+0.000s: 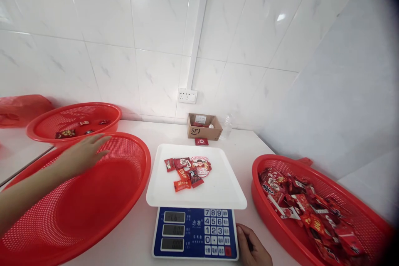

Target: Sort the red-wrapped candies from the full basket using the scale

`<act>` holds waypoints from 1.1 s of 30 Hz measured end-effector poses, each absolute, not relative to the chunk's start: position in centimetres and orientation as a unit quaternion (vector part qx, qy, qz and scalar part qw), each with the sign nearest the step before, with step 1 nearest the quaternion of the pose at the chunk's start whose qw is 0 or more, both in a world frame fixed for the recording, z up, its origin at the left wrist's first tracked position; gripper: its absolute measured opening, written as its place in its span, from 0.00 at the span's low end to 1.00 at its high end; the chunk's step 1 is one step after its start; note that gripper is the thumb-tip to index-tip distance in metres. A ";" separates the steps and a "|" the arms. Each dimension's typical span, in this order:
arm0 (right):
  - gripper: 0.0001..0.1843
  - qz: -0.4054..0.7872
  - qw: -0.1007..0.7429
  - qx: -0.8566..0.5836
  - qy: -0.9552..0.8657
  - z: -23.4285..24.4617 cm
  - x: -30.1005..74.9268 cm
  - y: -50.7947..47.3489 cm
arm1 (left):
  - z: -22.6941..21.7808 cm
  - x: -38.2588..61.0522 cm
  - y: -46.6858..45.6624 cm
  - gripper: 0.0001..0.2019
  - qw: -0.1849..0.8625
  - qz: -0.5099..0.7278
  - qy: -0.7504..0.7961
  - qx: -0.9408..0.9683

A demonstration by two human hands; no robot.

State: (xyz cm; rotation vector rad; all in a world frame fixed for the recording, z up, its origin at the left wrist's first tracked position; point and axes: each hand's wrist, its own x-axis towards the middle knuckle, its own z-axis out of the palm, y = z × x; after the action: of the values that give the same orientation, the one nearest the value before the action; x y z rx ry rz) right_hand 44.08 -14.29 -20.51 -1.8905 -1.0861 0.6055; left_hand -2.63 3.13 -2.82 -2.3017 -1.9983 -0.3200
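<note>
My left hand reaches forward with its fingers stretched out flat, over the far rim of a large, empty red basket. It holds nothing. My right hand rests curled on the table at the right front corner of a blue electronic scale; only part of it shows and nothing is visible in it. On the scale's white tray lies a small heap of red snack packets.
A second red basket with a few packets stands at the back left. A third red basket on the right is full of red packets. A small cardboard box stands by the tiled wall under a socket. A red bag lies at far left.
</note>
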 end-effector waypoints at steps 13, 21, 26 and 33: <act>0.26 0.205 0.477 -0.728 -0.448 -19.6 42.9 -14.4 | -4.7 16.3 3.7 0.32 -0.077 0.048 -0.428 -0.899; 0.25 0.207 0.465 -0.724 -0.465 -19.9 43.1 -14.5 | -3.0 14.1 4.0 0.25 -0.011 0.049 -0.474 -0.879; 0.27 0.210 0.461 -0.730 -0.459 -19.5 43.0 -14.5 | -0.4 9.8 2.4 0.16 0.022 0.048 -0.533 -0.844; 0.25 0.208 0.452 -0.738 -0.456 -19.6 43.2 -14.4 | 0.0 11.5 1.0 0.16 -0.056 0.032 -0.482 -0.874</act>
State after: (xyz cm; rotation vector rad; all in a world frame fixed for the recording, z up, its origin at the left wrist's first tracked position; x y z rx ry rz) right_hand 43.22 -14.44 -19.63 -1.8226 -1.1274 0.5132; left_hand 11.47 1.01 0.04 -2.8477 -1.5715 0.1057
